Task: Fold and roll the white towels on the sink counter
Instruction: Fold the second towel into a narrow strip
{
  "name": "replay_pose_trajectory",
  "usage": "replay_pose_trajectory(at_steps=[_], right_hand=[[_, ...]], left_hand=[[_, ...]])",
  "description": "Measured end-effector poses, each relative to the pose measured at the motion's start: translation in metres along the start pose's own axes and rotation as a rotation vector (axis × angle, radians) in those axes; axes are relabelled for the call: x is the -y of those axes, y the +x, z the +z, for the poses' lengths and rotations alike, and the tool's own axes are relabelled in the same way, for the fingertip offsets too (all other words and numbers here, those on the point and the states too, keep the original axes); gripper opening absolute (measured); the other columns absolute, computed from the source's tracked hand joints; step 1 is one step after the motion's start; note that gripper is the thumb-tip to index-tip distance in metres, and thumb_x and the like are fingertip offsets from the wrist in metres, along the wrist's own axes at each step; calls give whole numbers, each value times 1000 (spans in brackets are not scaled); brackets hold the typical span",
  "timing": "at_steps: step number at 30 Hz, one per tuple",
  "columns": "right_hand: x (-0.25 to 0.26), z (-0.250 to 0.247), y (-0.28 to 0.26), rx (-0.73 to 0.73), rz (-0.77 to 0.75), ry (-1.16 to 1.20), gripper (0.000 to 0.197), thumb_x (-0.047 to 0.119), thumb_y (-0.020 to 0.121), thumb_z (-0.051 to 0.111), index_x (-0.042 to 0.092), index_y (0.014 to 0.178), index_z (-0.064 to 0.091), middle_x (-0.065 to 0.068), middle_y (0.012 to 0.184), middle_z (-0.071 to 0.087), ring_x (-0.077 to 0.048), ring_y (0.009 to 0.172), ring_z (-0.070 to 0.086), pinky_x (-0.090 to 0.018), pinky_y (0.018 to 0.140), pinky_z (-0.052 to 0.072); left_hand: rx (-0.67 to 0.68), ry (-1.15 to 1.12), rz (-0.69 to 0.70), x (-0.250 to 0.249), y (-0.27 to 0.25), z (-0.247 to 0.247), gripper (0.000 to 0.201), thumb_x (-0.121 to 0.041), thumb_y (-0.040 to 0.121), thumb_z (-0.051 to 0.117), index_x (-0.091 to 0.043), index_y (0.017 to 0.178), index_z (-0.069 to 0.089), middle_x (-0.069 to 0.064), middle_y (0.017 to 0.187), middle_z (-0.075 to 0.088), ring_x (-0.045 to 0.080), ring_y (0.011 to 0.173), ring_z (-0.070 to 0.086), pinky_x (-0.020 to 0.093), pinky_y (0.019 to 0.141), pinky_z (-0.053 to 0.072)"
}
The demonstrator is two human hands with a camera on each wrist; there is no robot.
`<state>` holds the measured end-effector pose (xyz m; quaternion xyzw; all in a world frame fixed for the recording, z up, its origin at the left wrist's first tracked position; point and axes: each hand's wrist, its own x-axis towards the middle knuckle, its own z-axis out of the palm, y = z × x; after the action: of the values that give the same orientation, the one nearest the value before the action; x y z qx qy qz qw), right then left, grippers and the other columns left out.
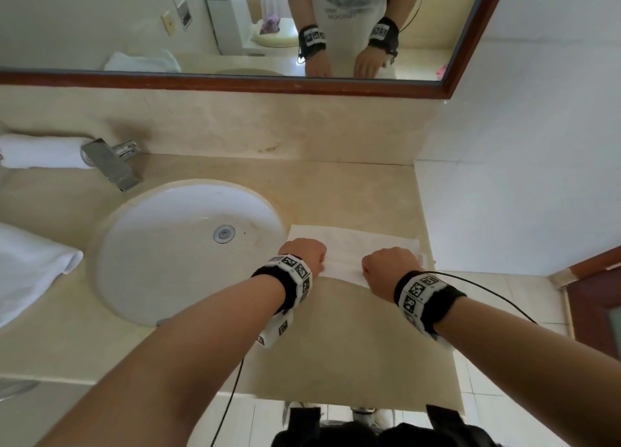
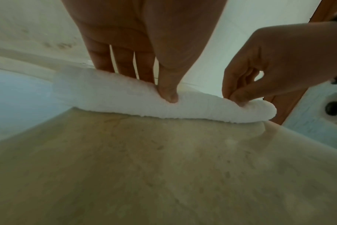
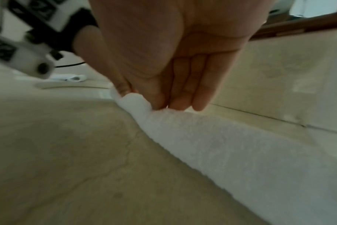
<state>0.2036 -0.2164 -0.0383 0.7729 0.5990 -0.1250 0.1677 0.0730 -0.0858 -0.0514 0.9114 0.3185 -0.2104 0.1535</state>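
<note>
Head view bright, evenly lit, edges warped; wrist views dim, soft, blurred.

The sink counter [image 1: 353, 345] is viewed from above by the head camera, faced forward and down towards the mirror [image 1: 201, 26]; the counter is skimmed from very near by each wrist camera, aimed along its palm; the white towel [image 2: 164, 100] is shared by all three views.
</note>
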Motion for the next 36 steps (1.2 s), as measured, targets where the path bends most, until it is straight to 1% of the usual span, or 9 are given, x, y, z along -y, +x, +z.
replay_pose_trajectory(at_steps=[3,6,9,15,20,24,28,34,36], right_hand=[[4,8,-3,-19,-52,-39,31,41,92,50,15,108,58,-4,105,63,-26,97,62,-32,72,41],[8,15,-2,-45,-5,15,20,20,92,52,12,110,55,-6,111,58,-26,100,58,-35,75,46],[8,19,1,-51,73,91,20,16,89,51,15,107,59,-4,110,57,-24,106,52,-34,81,45],[-1,8,13,49,151,170,28,18,90,49,18,113,64,-7,113,58,-24,110,52,-32,92,43],[-11,2,16,154,169,247,32,30,91,51,24,121,59,-8,123,54,-27,110,55,-35,94,47],[-17,5,13,77,196,308,32,32,90,53,28,123,54,-6,122,52,-26,108,55,-34,91,46],[-14,15,9,-132,146,300,27,20,90,55,20,117,52,-3,122,51,-22,113,47,-32,92,43],[-16,23,9,-130,57,124,24,16,90,52,15,115,52,-4,116,55,-23,106,51,-32,82,46],[-17,21,12,-110,55,91,23,18,93,49,15,115,52,-4,115,57,-23,107,52,-33,83,45]], left_hand=[[-81,44,-14,-2,-1,6,21,-24,94,53,-14,109,63,9,120,48,29,107,52,39,92,47],[-205,186,28,-9,-6,14,23,-10,93,46,-9,112,61,12,122,43,30,112,43,37,90,42],[-273,231,119,-14,-12,20,26,-1,89,41,-8,111,53,12,116,51,29,109,47,35,84,40],[-241,306,210,-12,-19,28,22,-8,92,43,-8,112,53,10,118,54,28,108,50,35,84,41],[-233,304,180,-17,-13,25,28,-2,91,38,-6,117,49,12,122,52,28,114,47,35,91,39],[-185,221,145,-15,-4,16,22,-5,90,47,-8,111,50,11,116,56,27,109,49,34,86,40],[-153,157,115,-12,5,7,21,-9,86,50,-10,106,46,12,104,55,29,98,51,33,73,38],[-206,205,80,-16,10,10,28,-16,86,50,-12,113,53,9,117,48,27,112,42,36,90,40],[-237,211,73,-16,10,11,27,-15,88,49,-12,115,52,8,118,50,27,112,43,36,90,39]])
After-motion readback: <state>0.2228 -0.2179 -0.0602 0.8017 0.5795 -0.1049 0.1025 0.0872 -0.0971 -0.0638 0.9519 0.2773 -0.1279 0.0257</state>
